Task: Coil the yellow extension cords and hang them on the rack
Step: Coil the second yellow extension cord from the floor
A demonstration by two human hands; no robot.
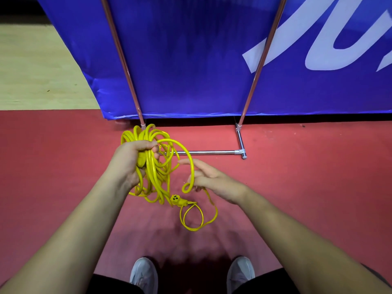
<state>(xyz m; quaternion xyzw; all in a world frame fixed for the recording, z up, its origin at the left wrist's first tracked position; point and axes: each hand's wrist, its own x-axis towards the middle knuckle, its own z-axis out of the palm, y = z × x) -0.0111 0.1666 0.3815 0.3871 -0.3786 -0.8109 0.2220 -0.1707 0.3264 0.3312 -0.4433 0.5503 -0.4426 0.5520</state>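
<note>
Head view: the left hand (135, 160) has its fingers clenched round the top of the yellow extension cord (157, 179), so the gathered bundle hangs below the knuckles in uneven, glossy loops of smooth round jacket. Just right of those fingers one wide arc swings across to the right hand (209, 179), whose upper fingers lie straight while the lower ones seem lightly curled on the strand. Below the right fingertips the moulded three-hole socket end (177, 200) dangles with a small free loop (195, 219) of tail. The coiling looks nearly done. To finish well, the right hand should feed the arc into the left grip at the same loop size, letting the springy cord roll with its natural twist, not forcing it, and keep the socket from snagging. Beyond the fingertips stands the rack (207, 152), polished chrome tubing on a matte red floor (297, 187), before a ribbed blue banner (191, 60).
</note>
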